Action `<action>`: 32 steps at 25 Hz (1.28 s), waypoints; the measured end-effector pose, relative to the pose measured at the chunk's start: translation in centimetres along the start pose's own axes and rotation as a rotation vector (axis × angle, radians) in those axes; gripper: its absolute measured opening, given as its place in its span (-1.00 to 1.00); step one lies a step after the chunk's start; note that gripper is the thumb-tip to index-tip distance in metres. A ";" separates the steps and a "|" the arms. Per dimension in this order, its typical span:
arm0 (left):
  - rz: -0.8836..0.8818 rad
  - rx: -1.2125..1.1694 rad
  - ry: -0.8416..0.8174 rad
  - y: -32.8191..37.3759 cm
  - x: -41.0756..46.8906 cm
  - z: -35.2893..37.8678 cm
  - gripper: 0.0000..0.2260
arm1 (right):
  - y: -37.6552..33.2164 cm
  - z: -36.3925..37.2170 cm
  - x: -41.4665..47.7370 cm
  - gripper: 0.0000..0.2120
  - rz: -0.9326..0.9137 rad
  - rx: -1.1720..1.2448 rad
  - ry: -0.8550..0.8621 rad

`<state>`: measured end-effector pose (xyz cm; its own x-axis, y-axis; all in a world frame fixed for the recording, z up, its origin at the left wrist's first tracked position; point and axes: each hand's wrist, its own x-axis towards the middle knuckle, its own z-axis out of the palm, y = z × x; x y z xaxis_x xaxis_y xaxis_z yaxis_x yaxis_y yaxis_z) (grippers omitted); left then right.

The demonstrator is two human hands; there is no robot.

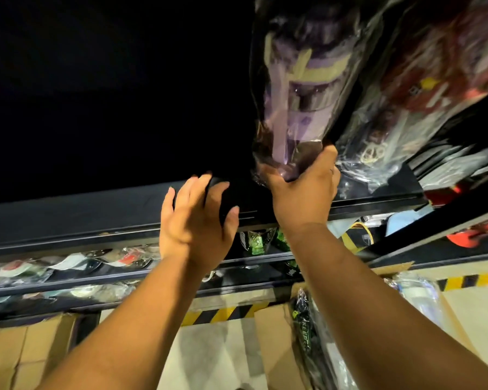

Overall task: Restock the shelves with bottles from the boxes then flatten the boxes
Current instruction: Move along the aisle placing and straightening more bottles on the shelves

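Reaching overhead, the person stretches both hands up to the top shelf, a dark rail running across in front of me. The right hand grasps the bottle from below. Thumb and fingers curl round its base, and the clear plastic wrap crumples against the palm. The bottle is dark with a purple label, blurred and tilted. Its base is at the shelf's front edge and its body leans back over the shelf.

Just beside it on the right lies a red bottle, also wrapped. The two look to be touching along their sides.

The left hand holds nothing. Its fingers are spread and loose, raised at the shelf's front edge to the left of the bottle. Whether the fingertips rest on the rail I cannot tell, as they are smeared.

Below the right hand, green bottles show on a lower shelf, and more wrapped stock lies along the shelves further left.

Down on the floor, low on the right, a box stands open with a wrapped black bottle in it. A second box sits at the lower left under the shelving. A yellow-and-black stripe runs along the floor between them.
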<state>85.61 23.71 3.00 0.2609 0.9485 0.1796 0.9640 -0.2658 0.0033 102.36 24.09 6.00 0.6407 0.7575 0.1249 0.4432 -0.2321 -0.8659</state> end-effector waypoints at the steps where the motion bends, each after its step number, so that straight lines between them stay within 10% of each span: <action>1: 0.007 -0.003 0.014 0.1 0.0 0.0 -0.46 | 0.0 0.1 0.2 -0.20 0.006 -0.025 0.013; 11: 0.025 -0.019 -0.010 -0.2 0.5 -0.6 -0.44 | 0.1 -1.6 -1.3 0.05 0.018 0.034 -0.092; 18: 0.034 -0.185 0.125 4.4 -7.1 0.9 -0.40 | 11.2 -7.9 -12.1 -0.26 -0.248 -0.280 -0.208; 32: 0.361 -0.250 -0.535 25.0 -22.5 14.0 -0.30 | 39.2 -23.7 -12.5 -0.17 0.296 -0.875 -0.364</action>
<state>104.52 -1.86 -14.71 0.6142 0.7310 -0.2975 0.7884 -0.5514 0.2728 126.60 -8.88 -18.03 0.6338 0.7033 -0.3222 0.6967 -0.6999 -0.1574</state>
